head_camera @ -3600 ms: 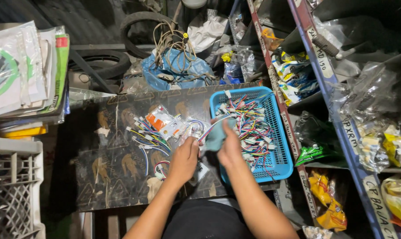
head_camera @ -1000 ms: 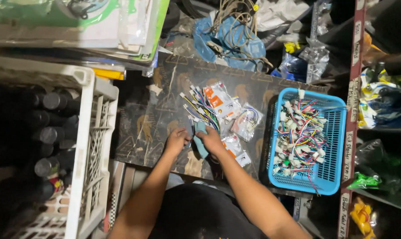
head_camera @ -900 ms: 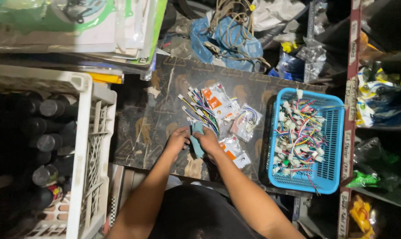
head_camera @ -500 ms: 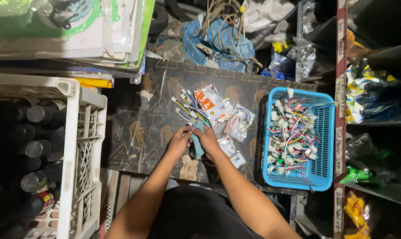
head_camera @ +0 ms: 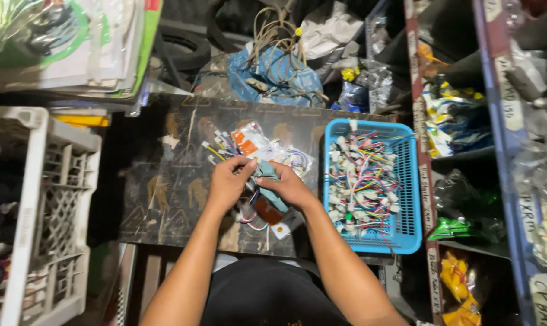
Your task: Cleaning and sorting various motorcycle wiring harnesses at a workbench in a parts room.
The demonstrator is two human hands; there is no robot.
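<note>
At the middle of the frame the left hand (head_camera: 228, 181) and the right hand (head_camera: 288, 187) meet over a dark patterned board (head_camera: 165, 181). Both are curled narrow around a small teal tool (head_camera: 266, 172): the left pinches its upper end with fingertips, the right wraps the lower part in a loose fist. Whether anything else sits inside either grip cannot be told.

Just beneath and above the hands lie clear packets of wire connectors (head_camera: 255, 142), some with orange cards, and loose coloured leads spread on the board, touching one another.

To the right of the hands, at centre right, a blue plastic basket (head_camera: 406, 235) rests on the board's edge, filled with a tangle of multicoloured wire harnesses (head_camera: 361, 184) with white plugs.

At the left edge stands a white plastic crate (head_camera: 44, 199), dark bottles dimly visible inside.

At the upper middle, beyond the board, a blue plastic bag (head_camera: 273, 75) holds a knot of pale cords. Along the right side, shelves (head_camera: 502, 121) carry bagged goods in clear, green and yellow wrappers.
</note>
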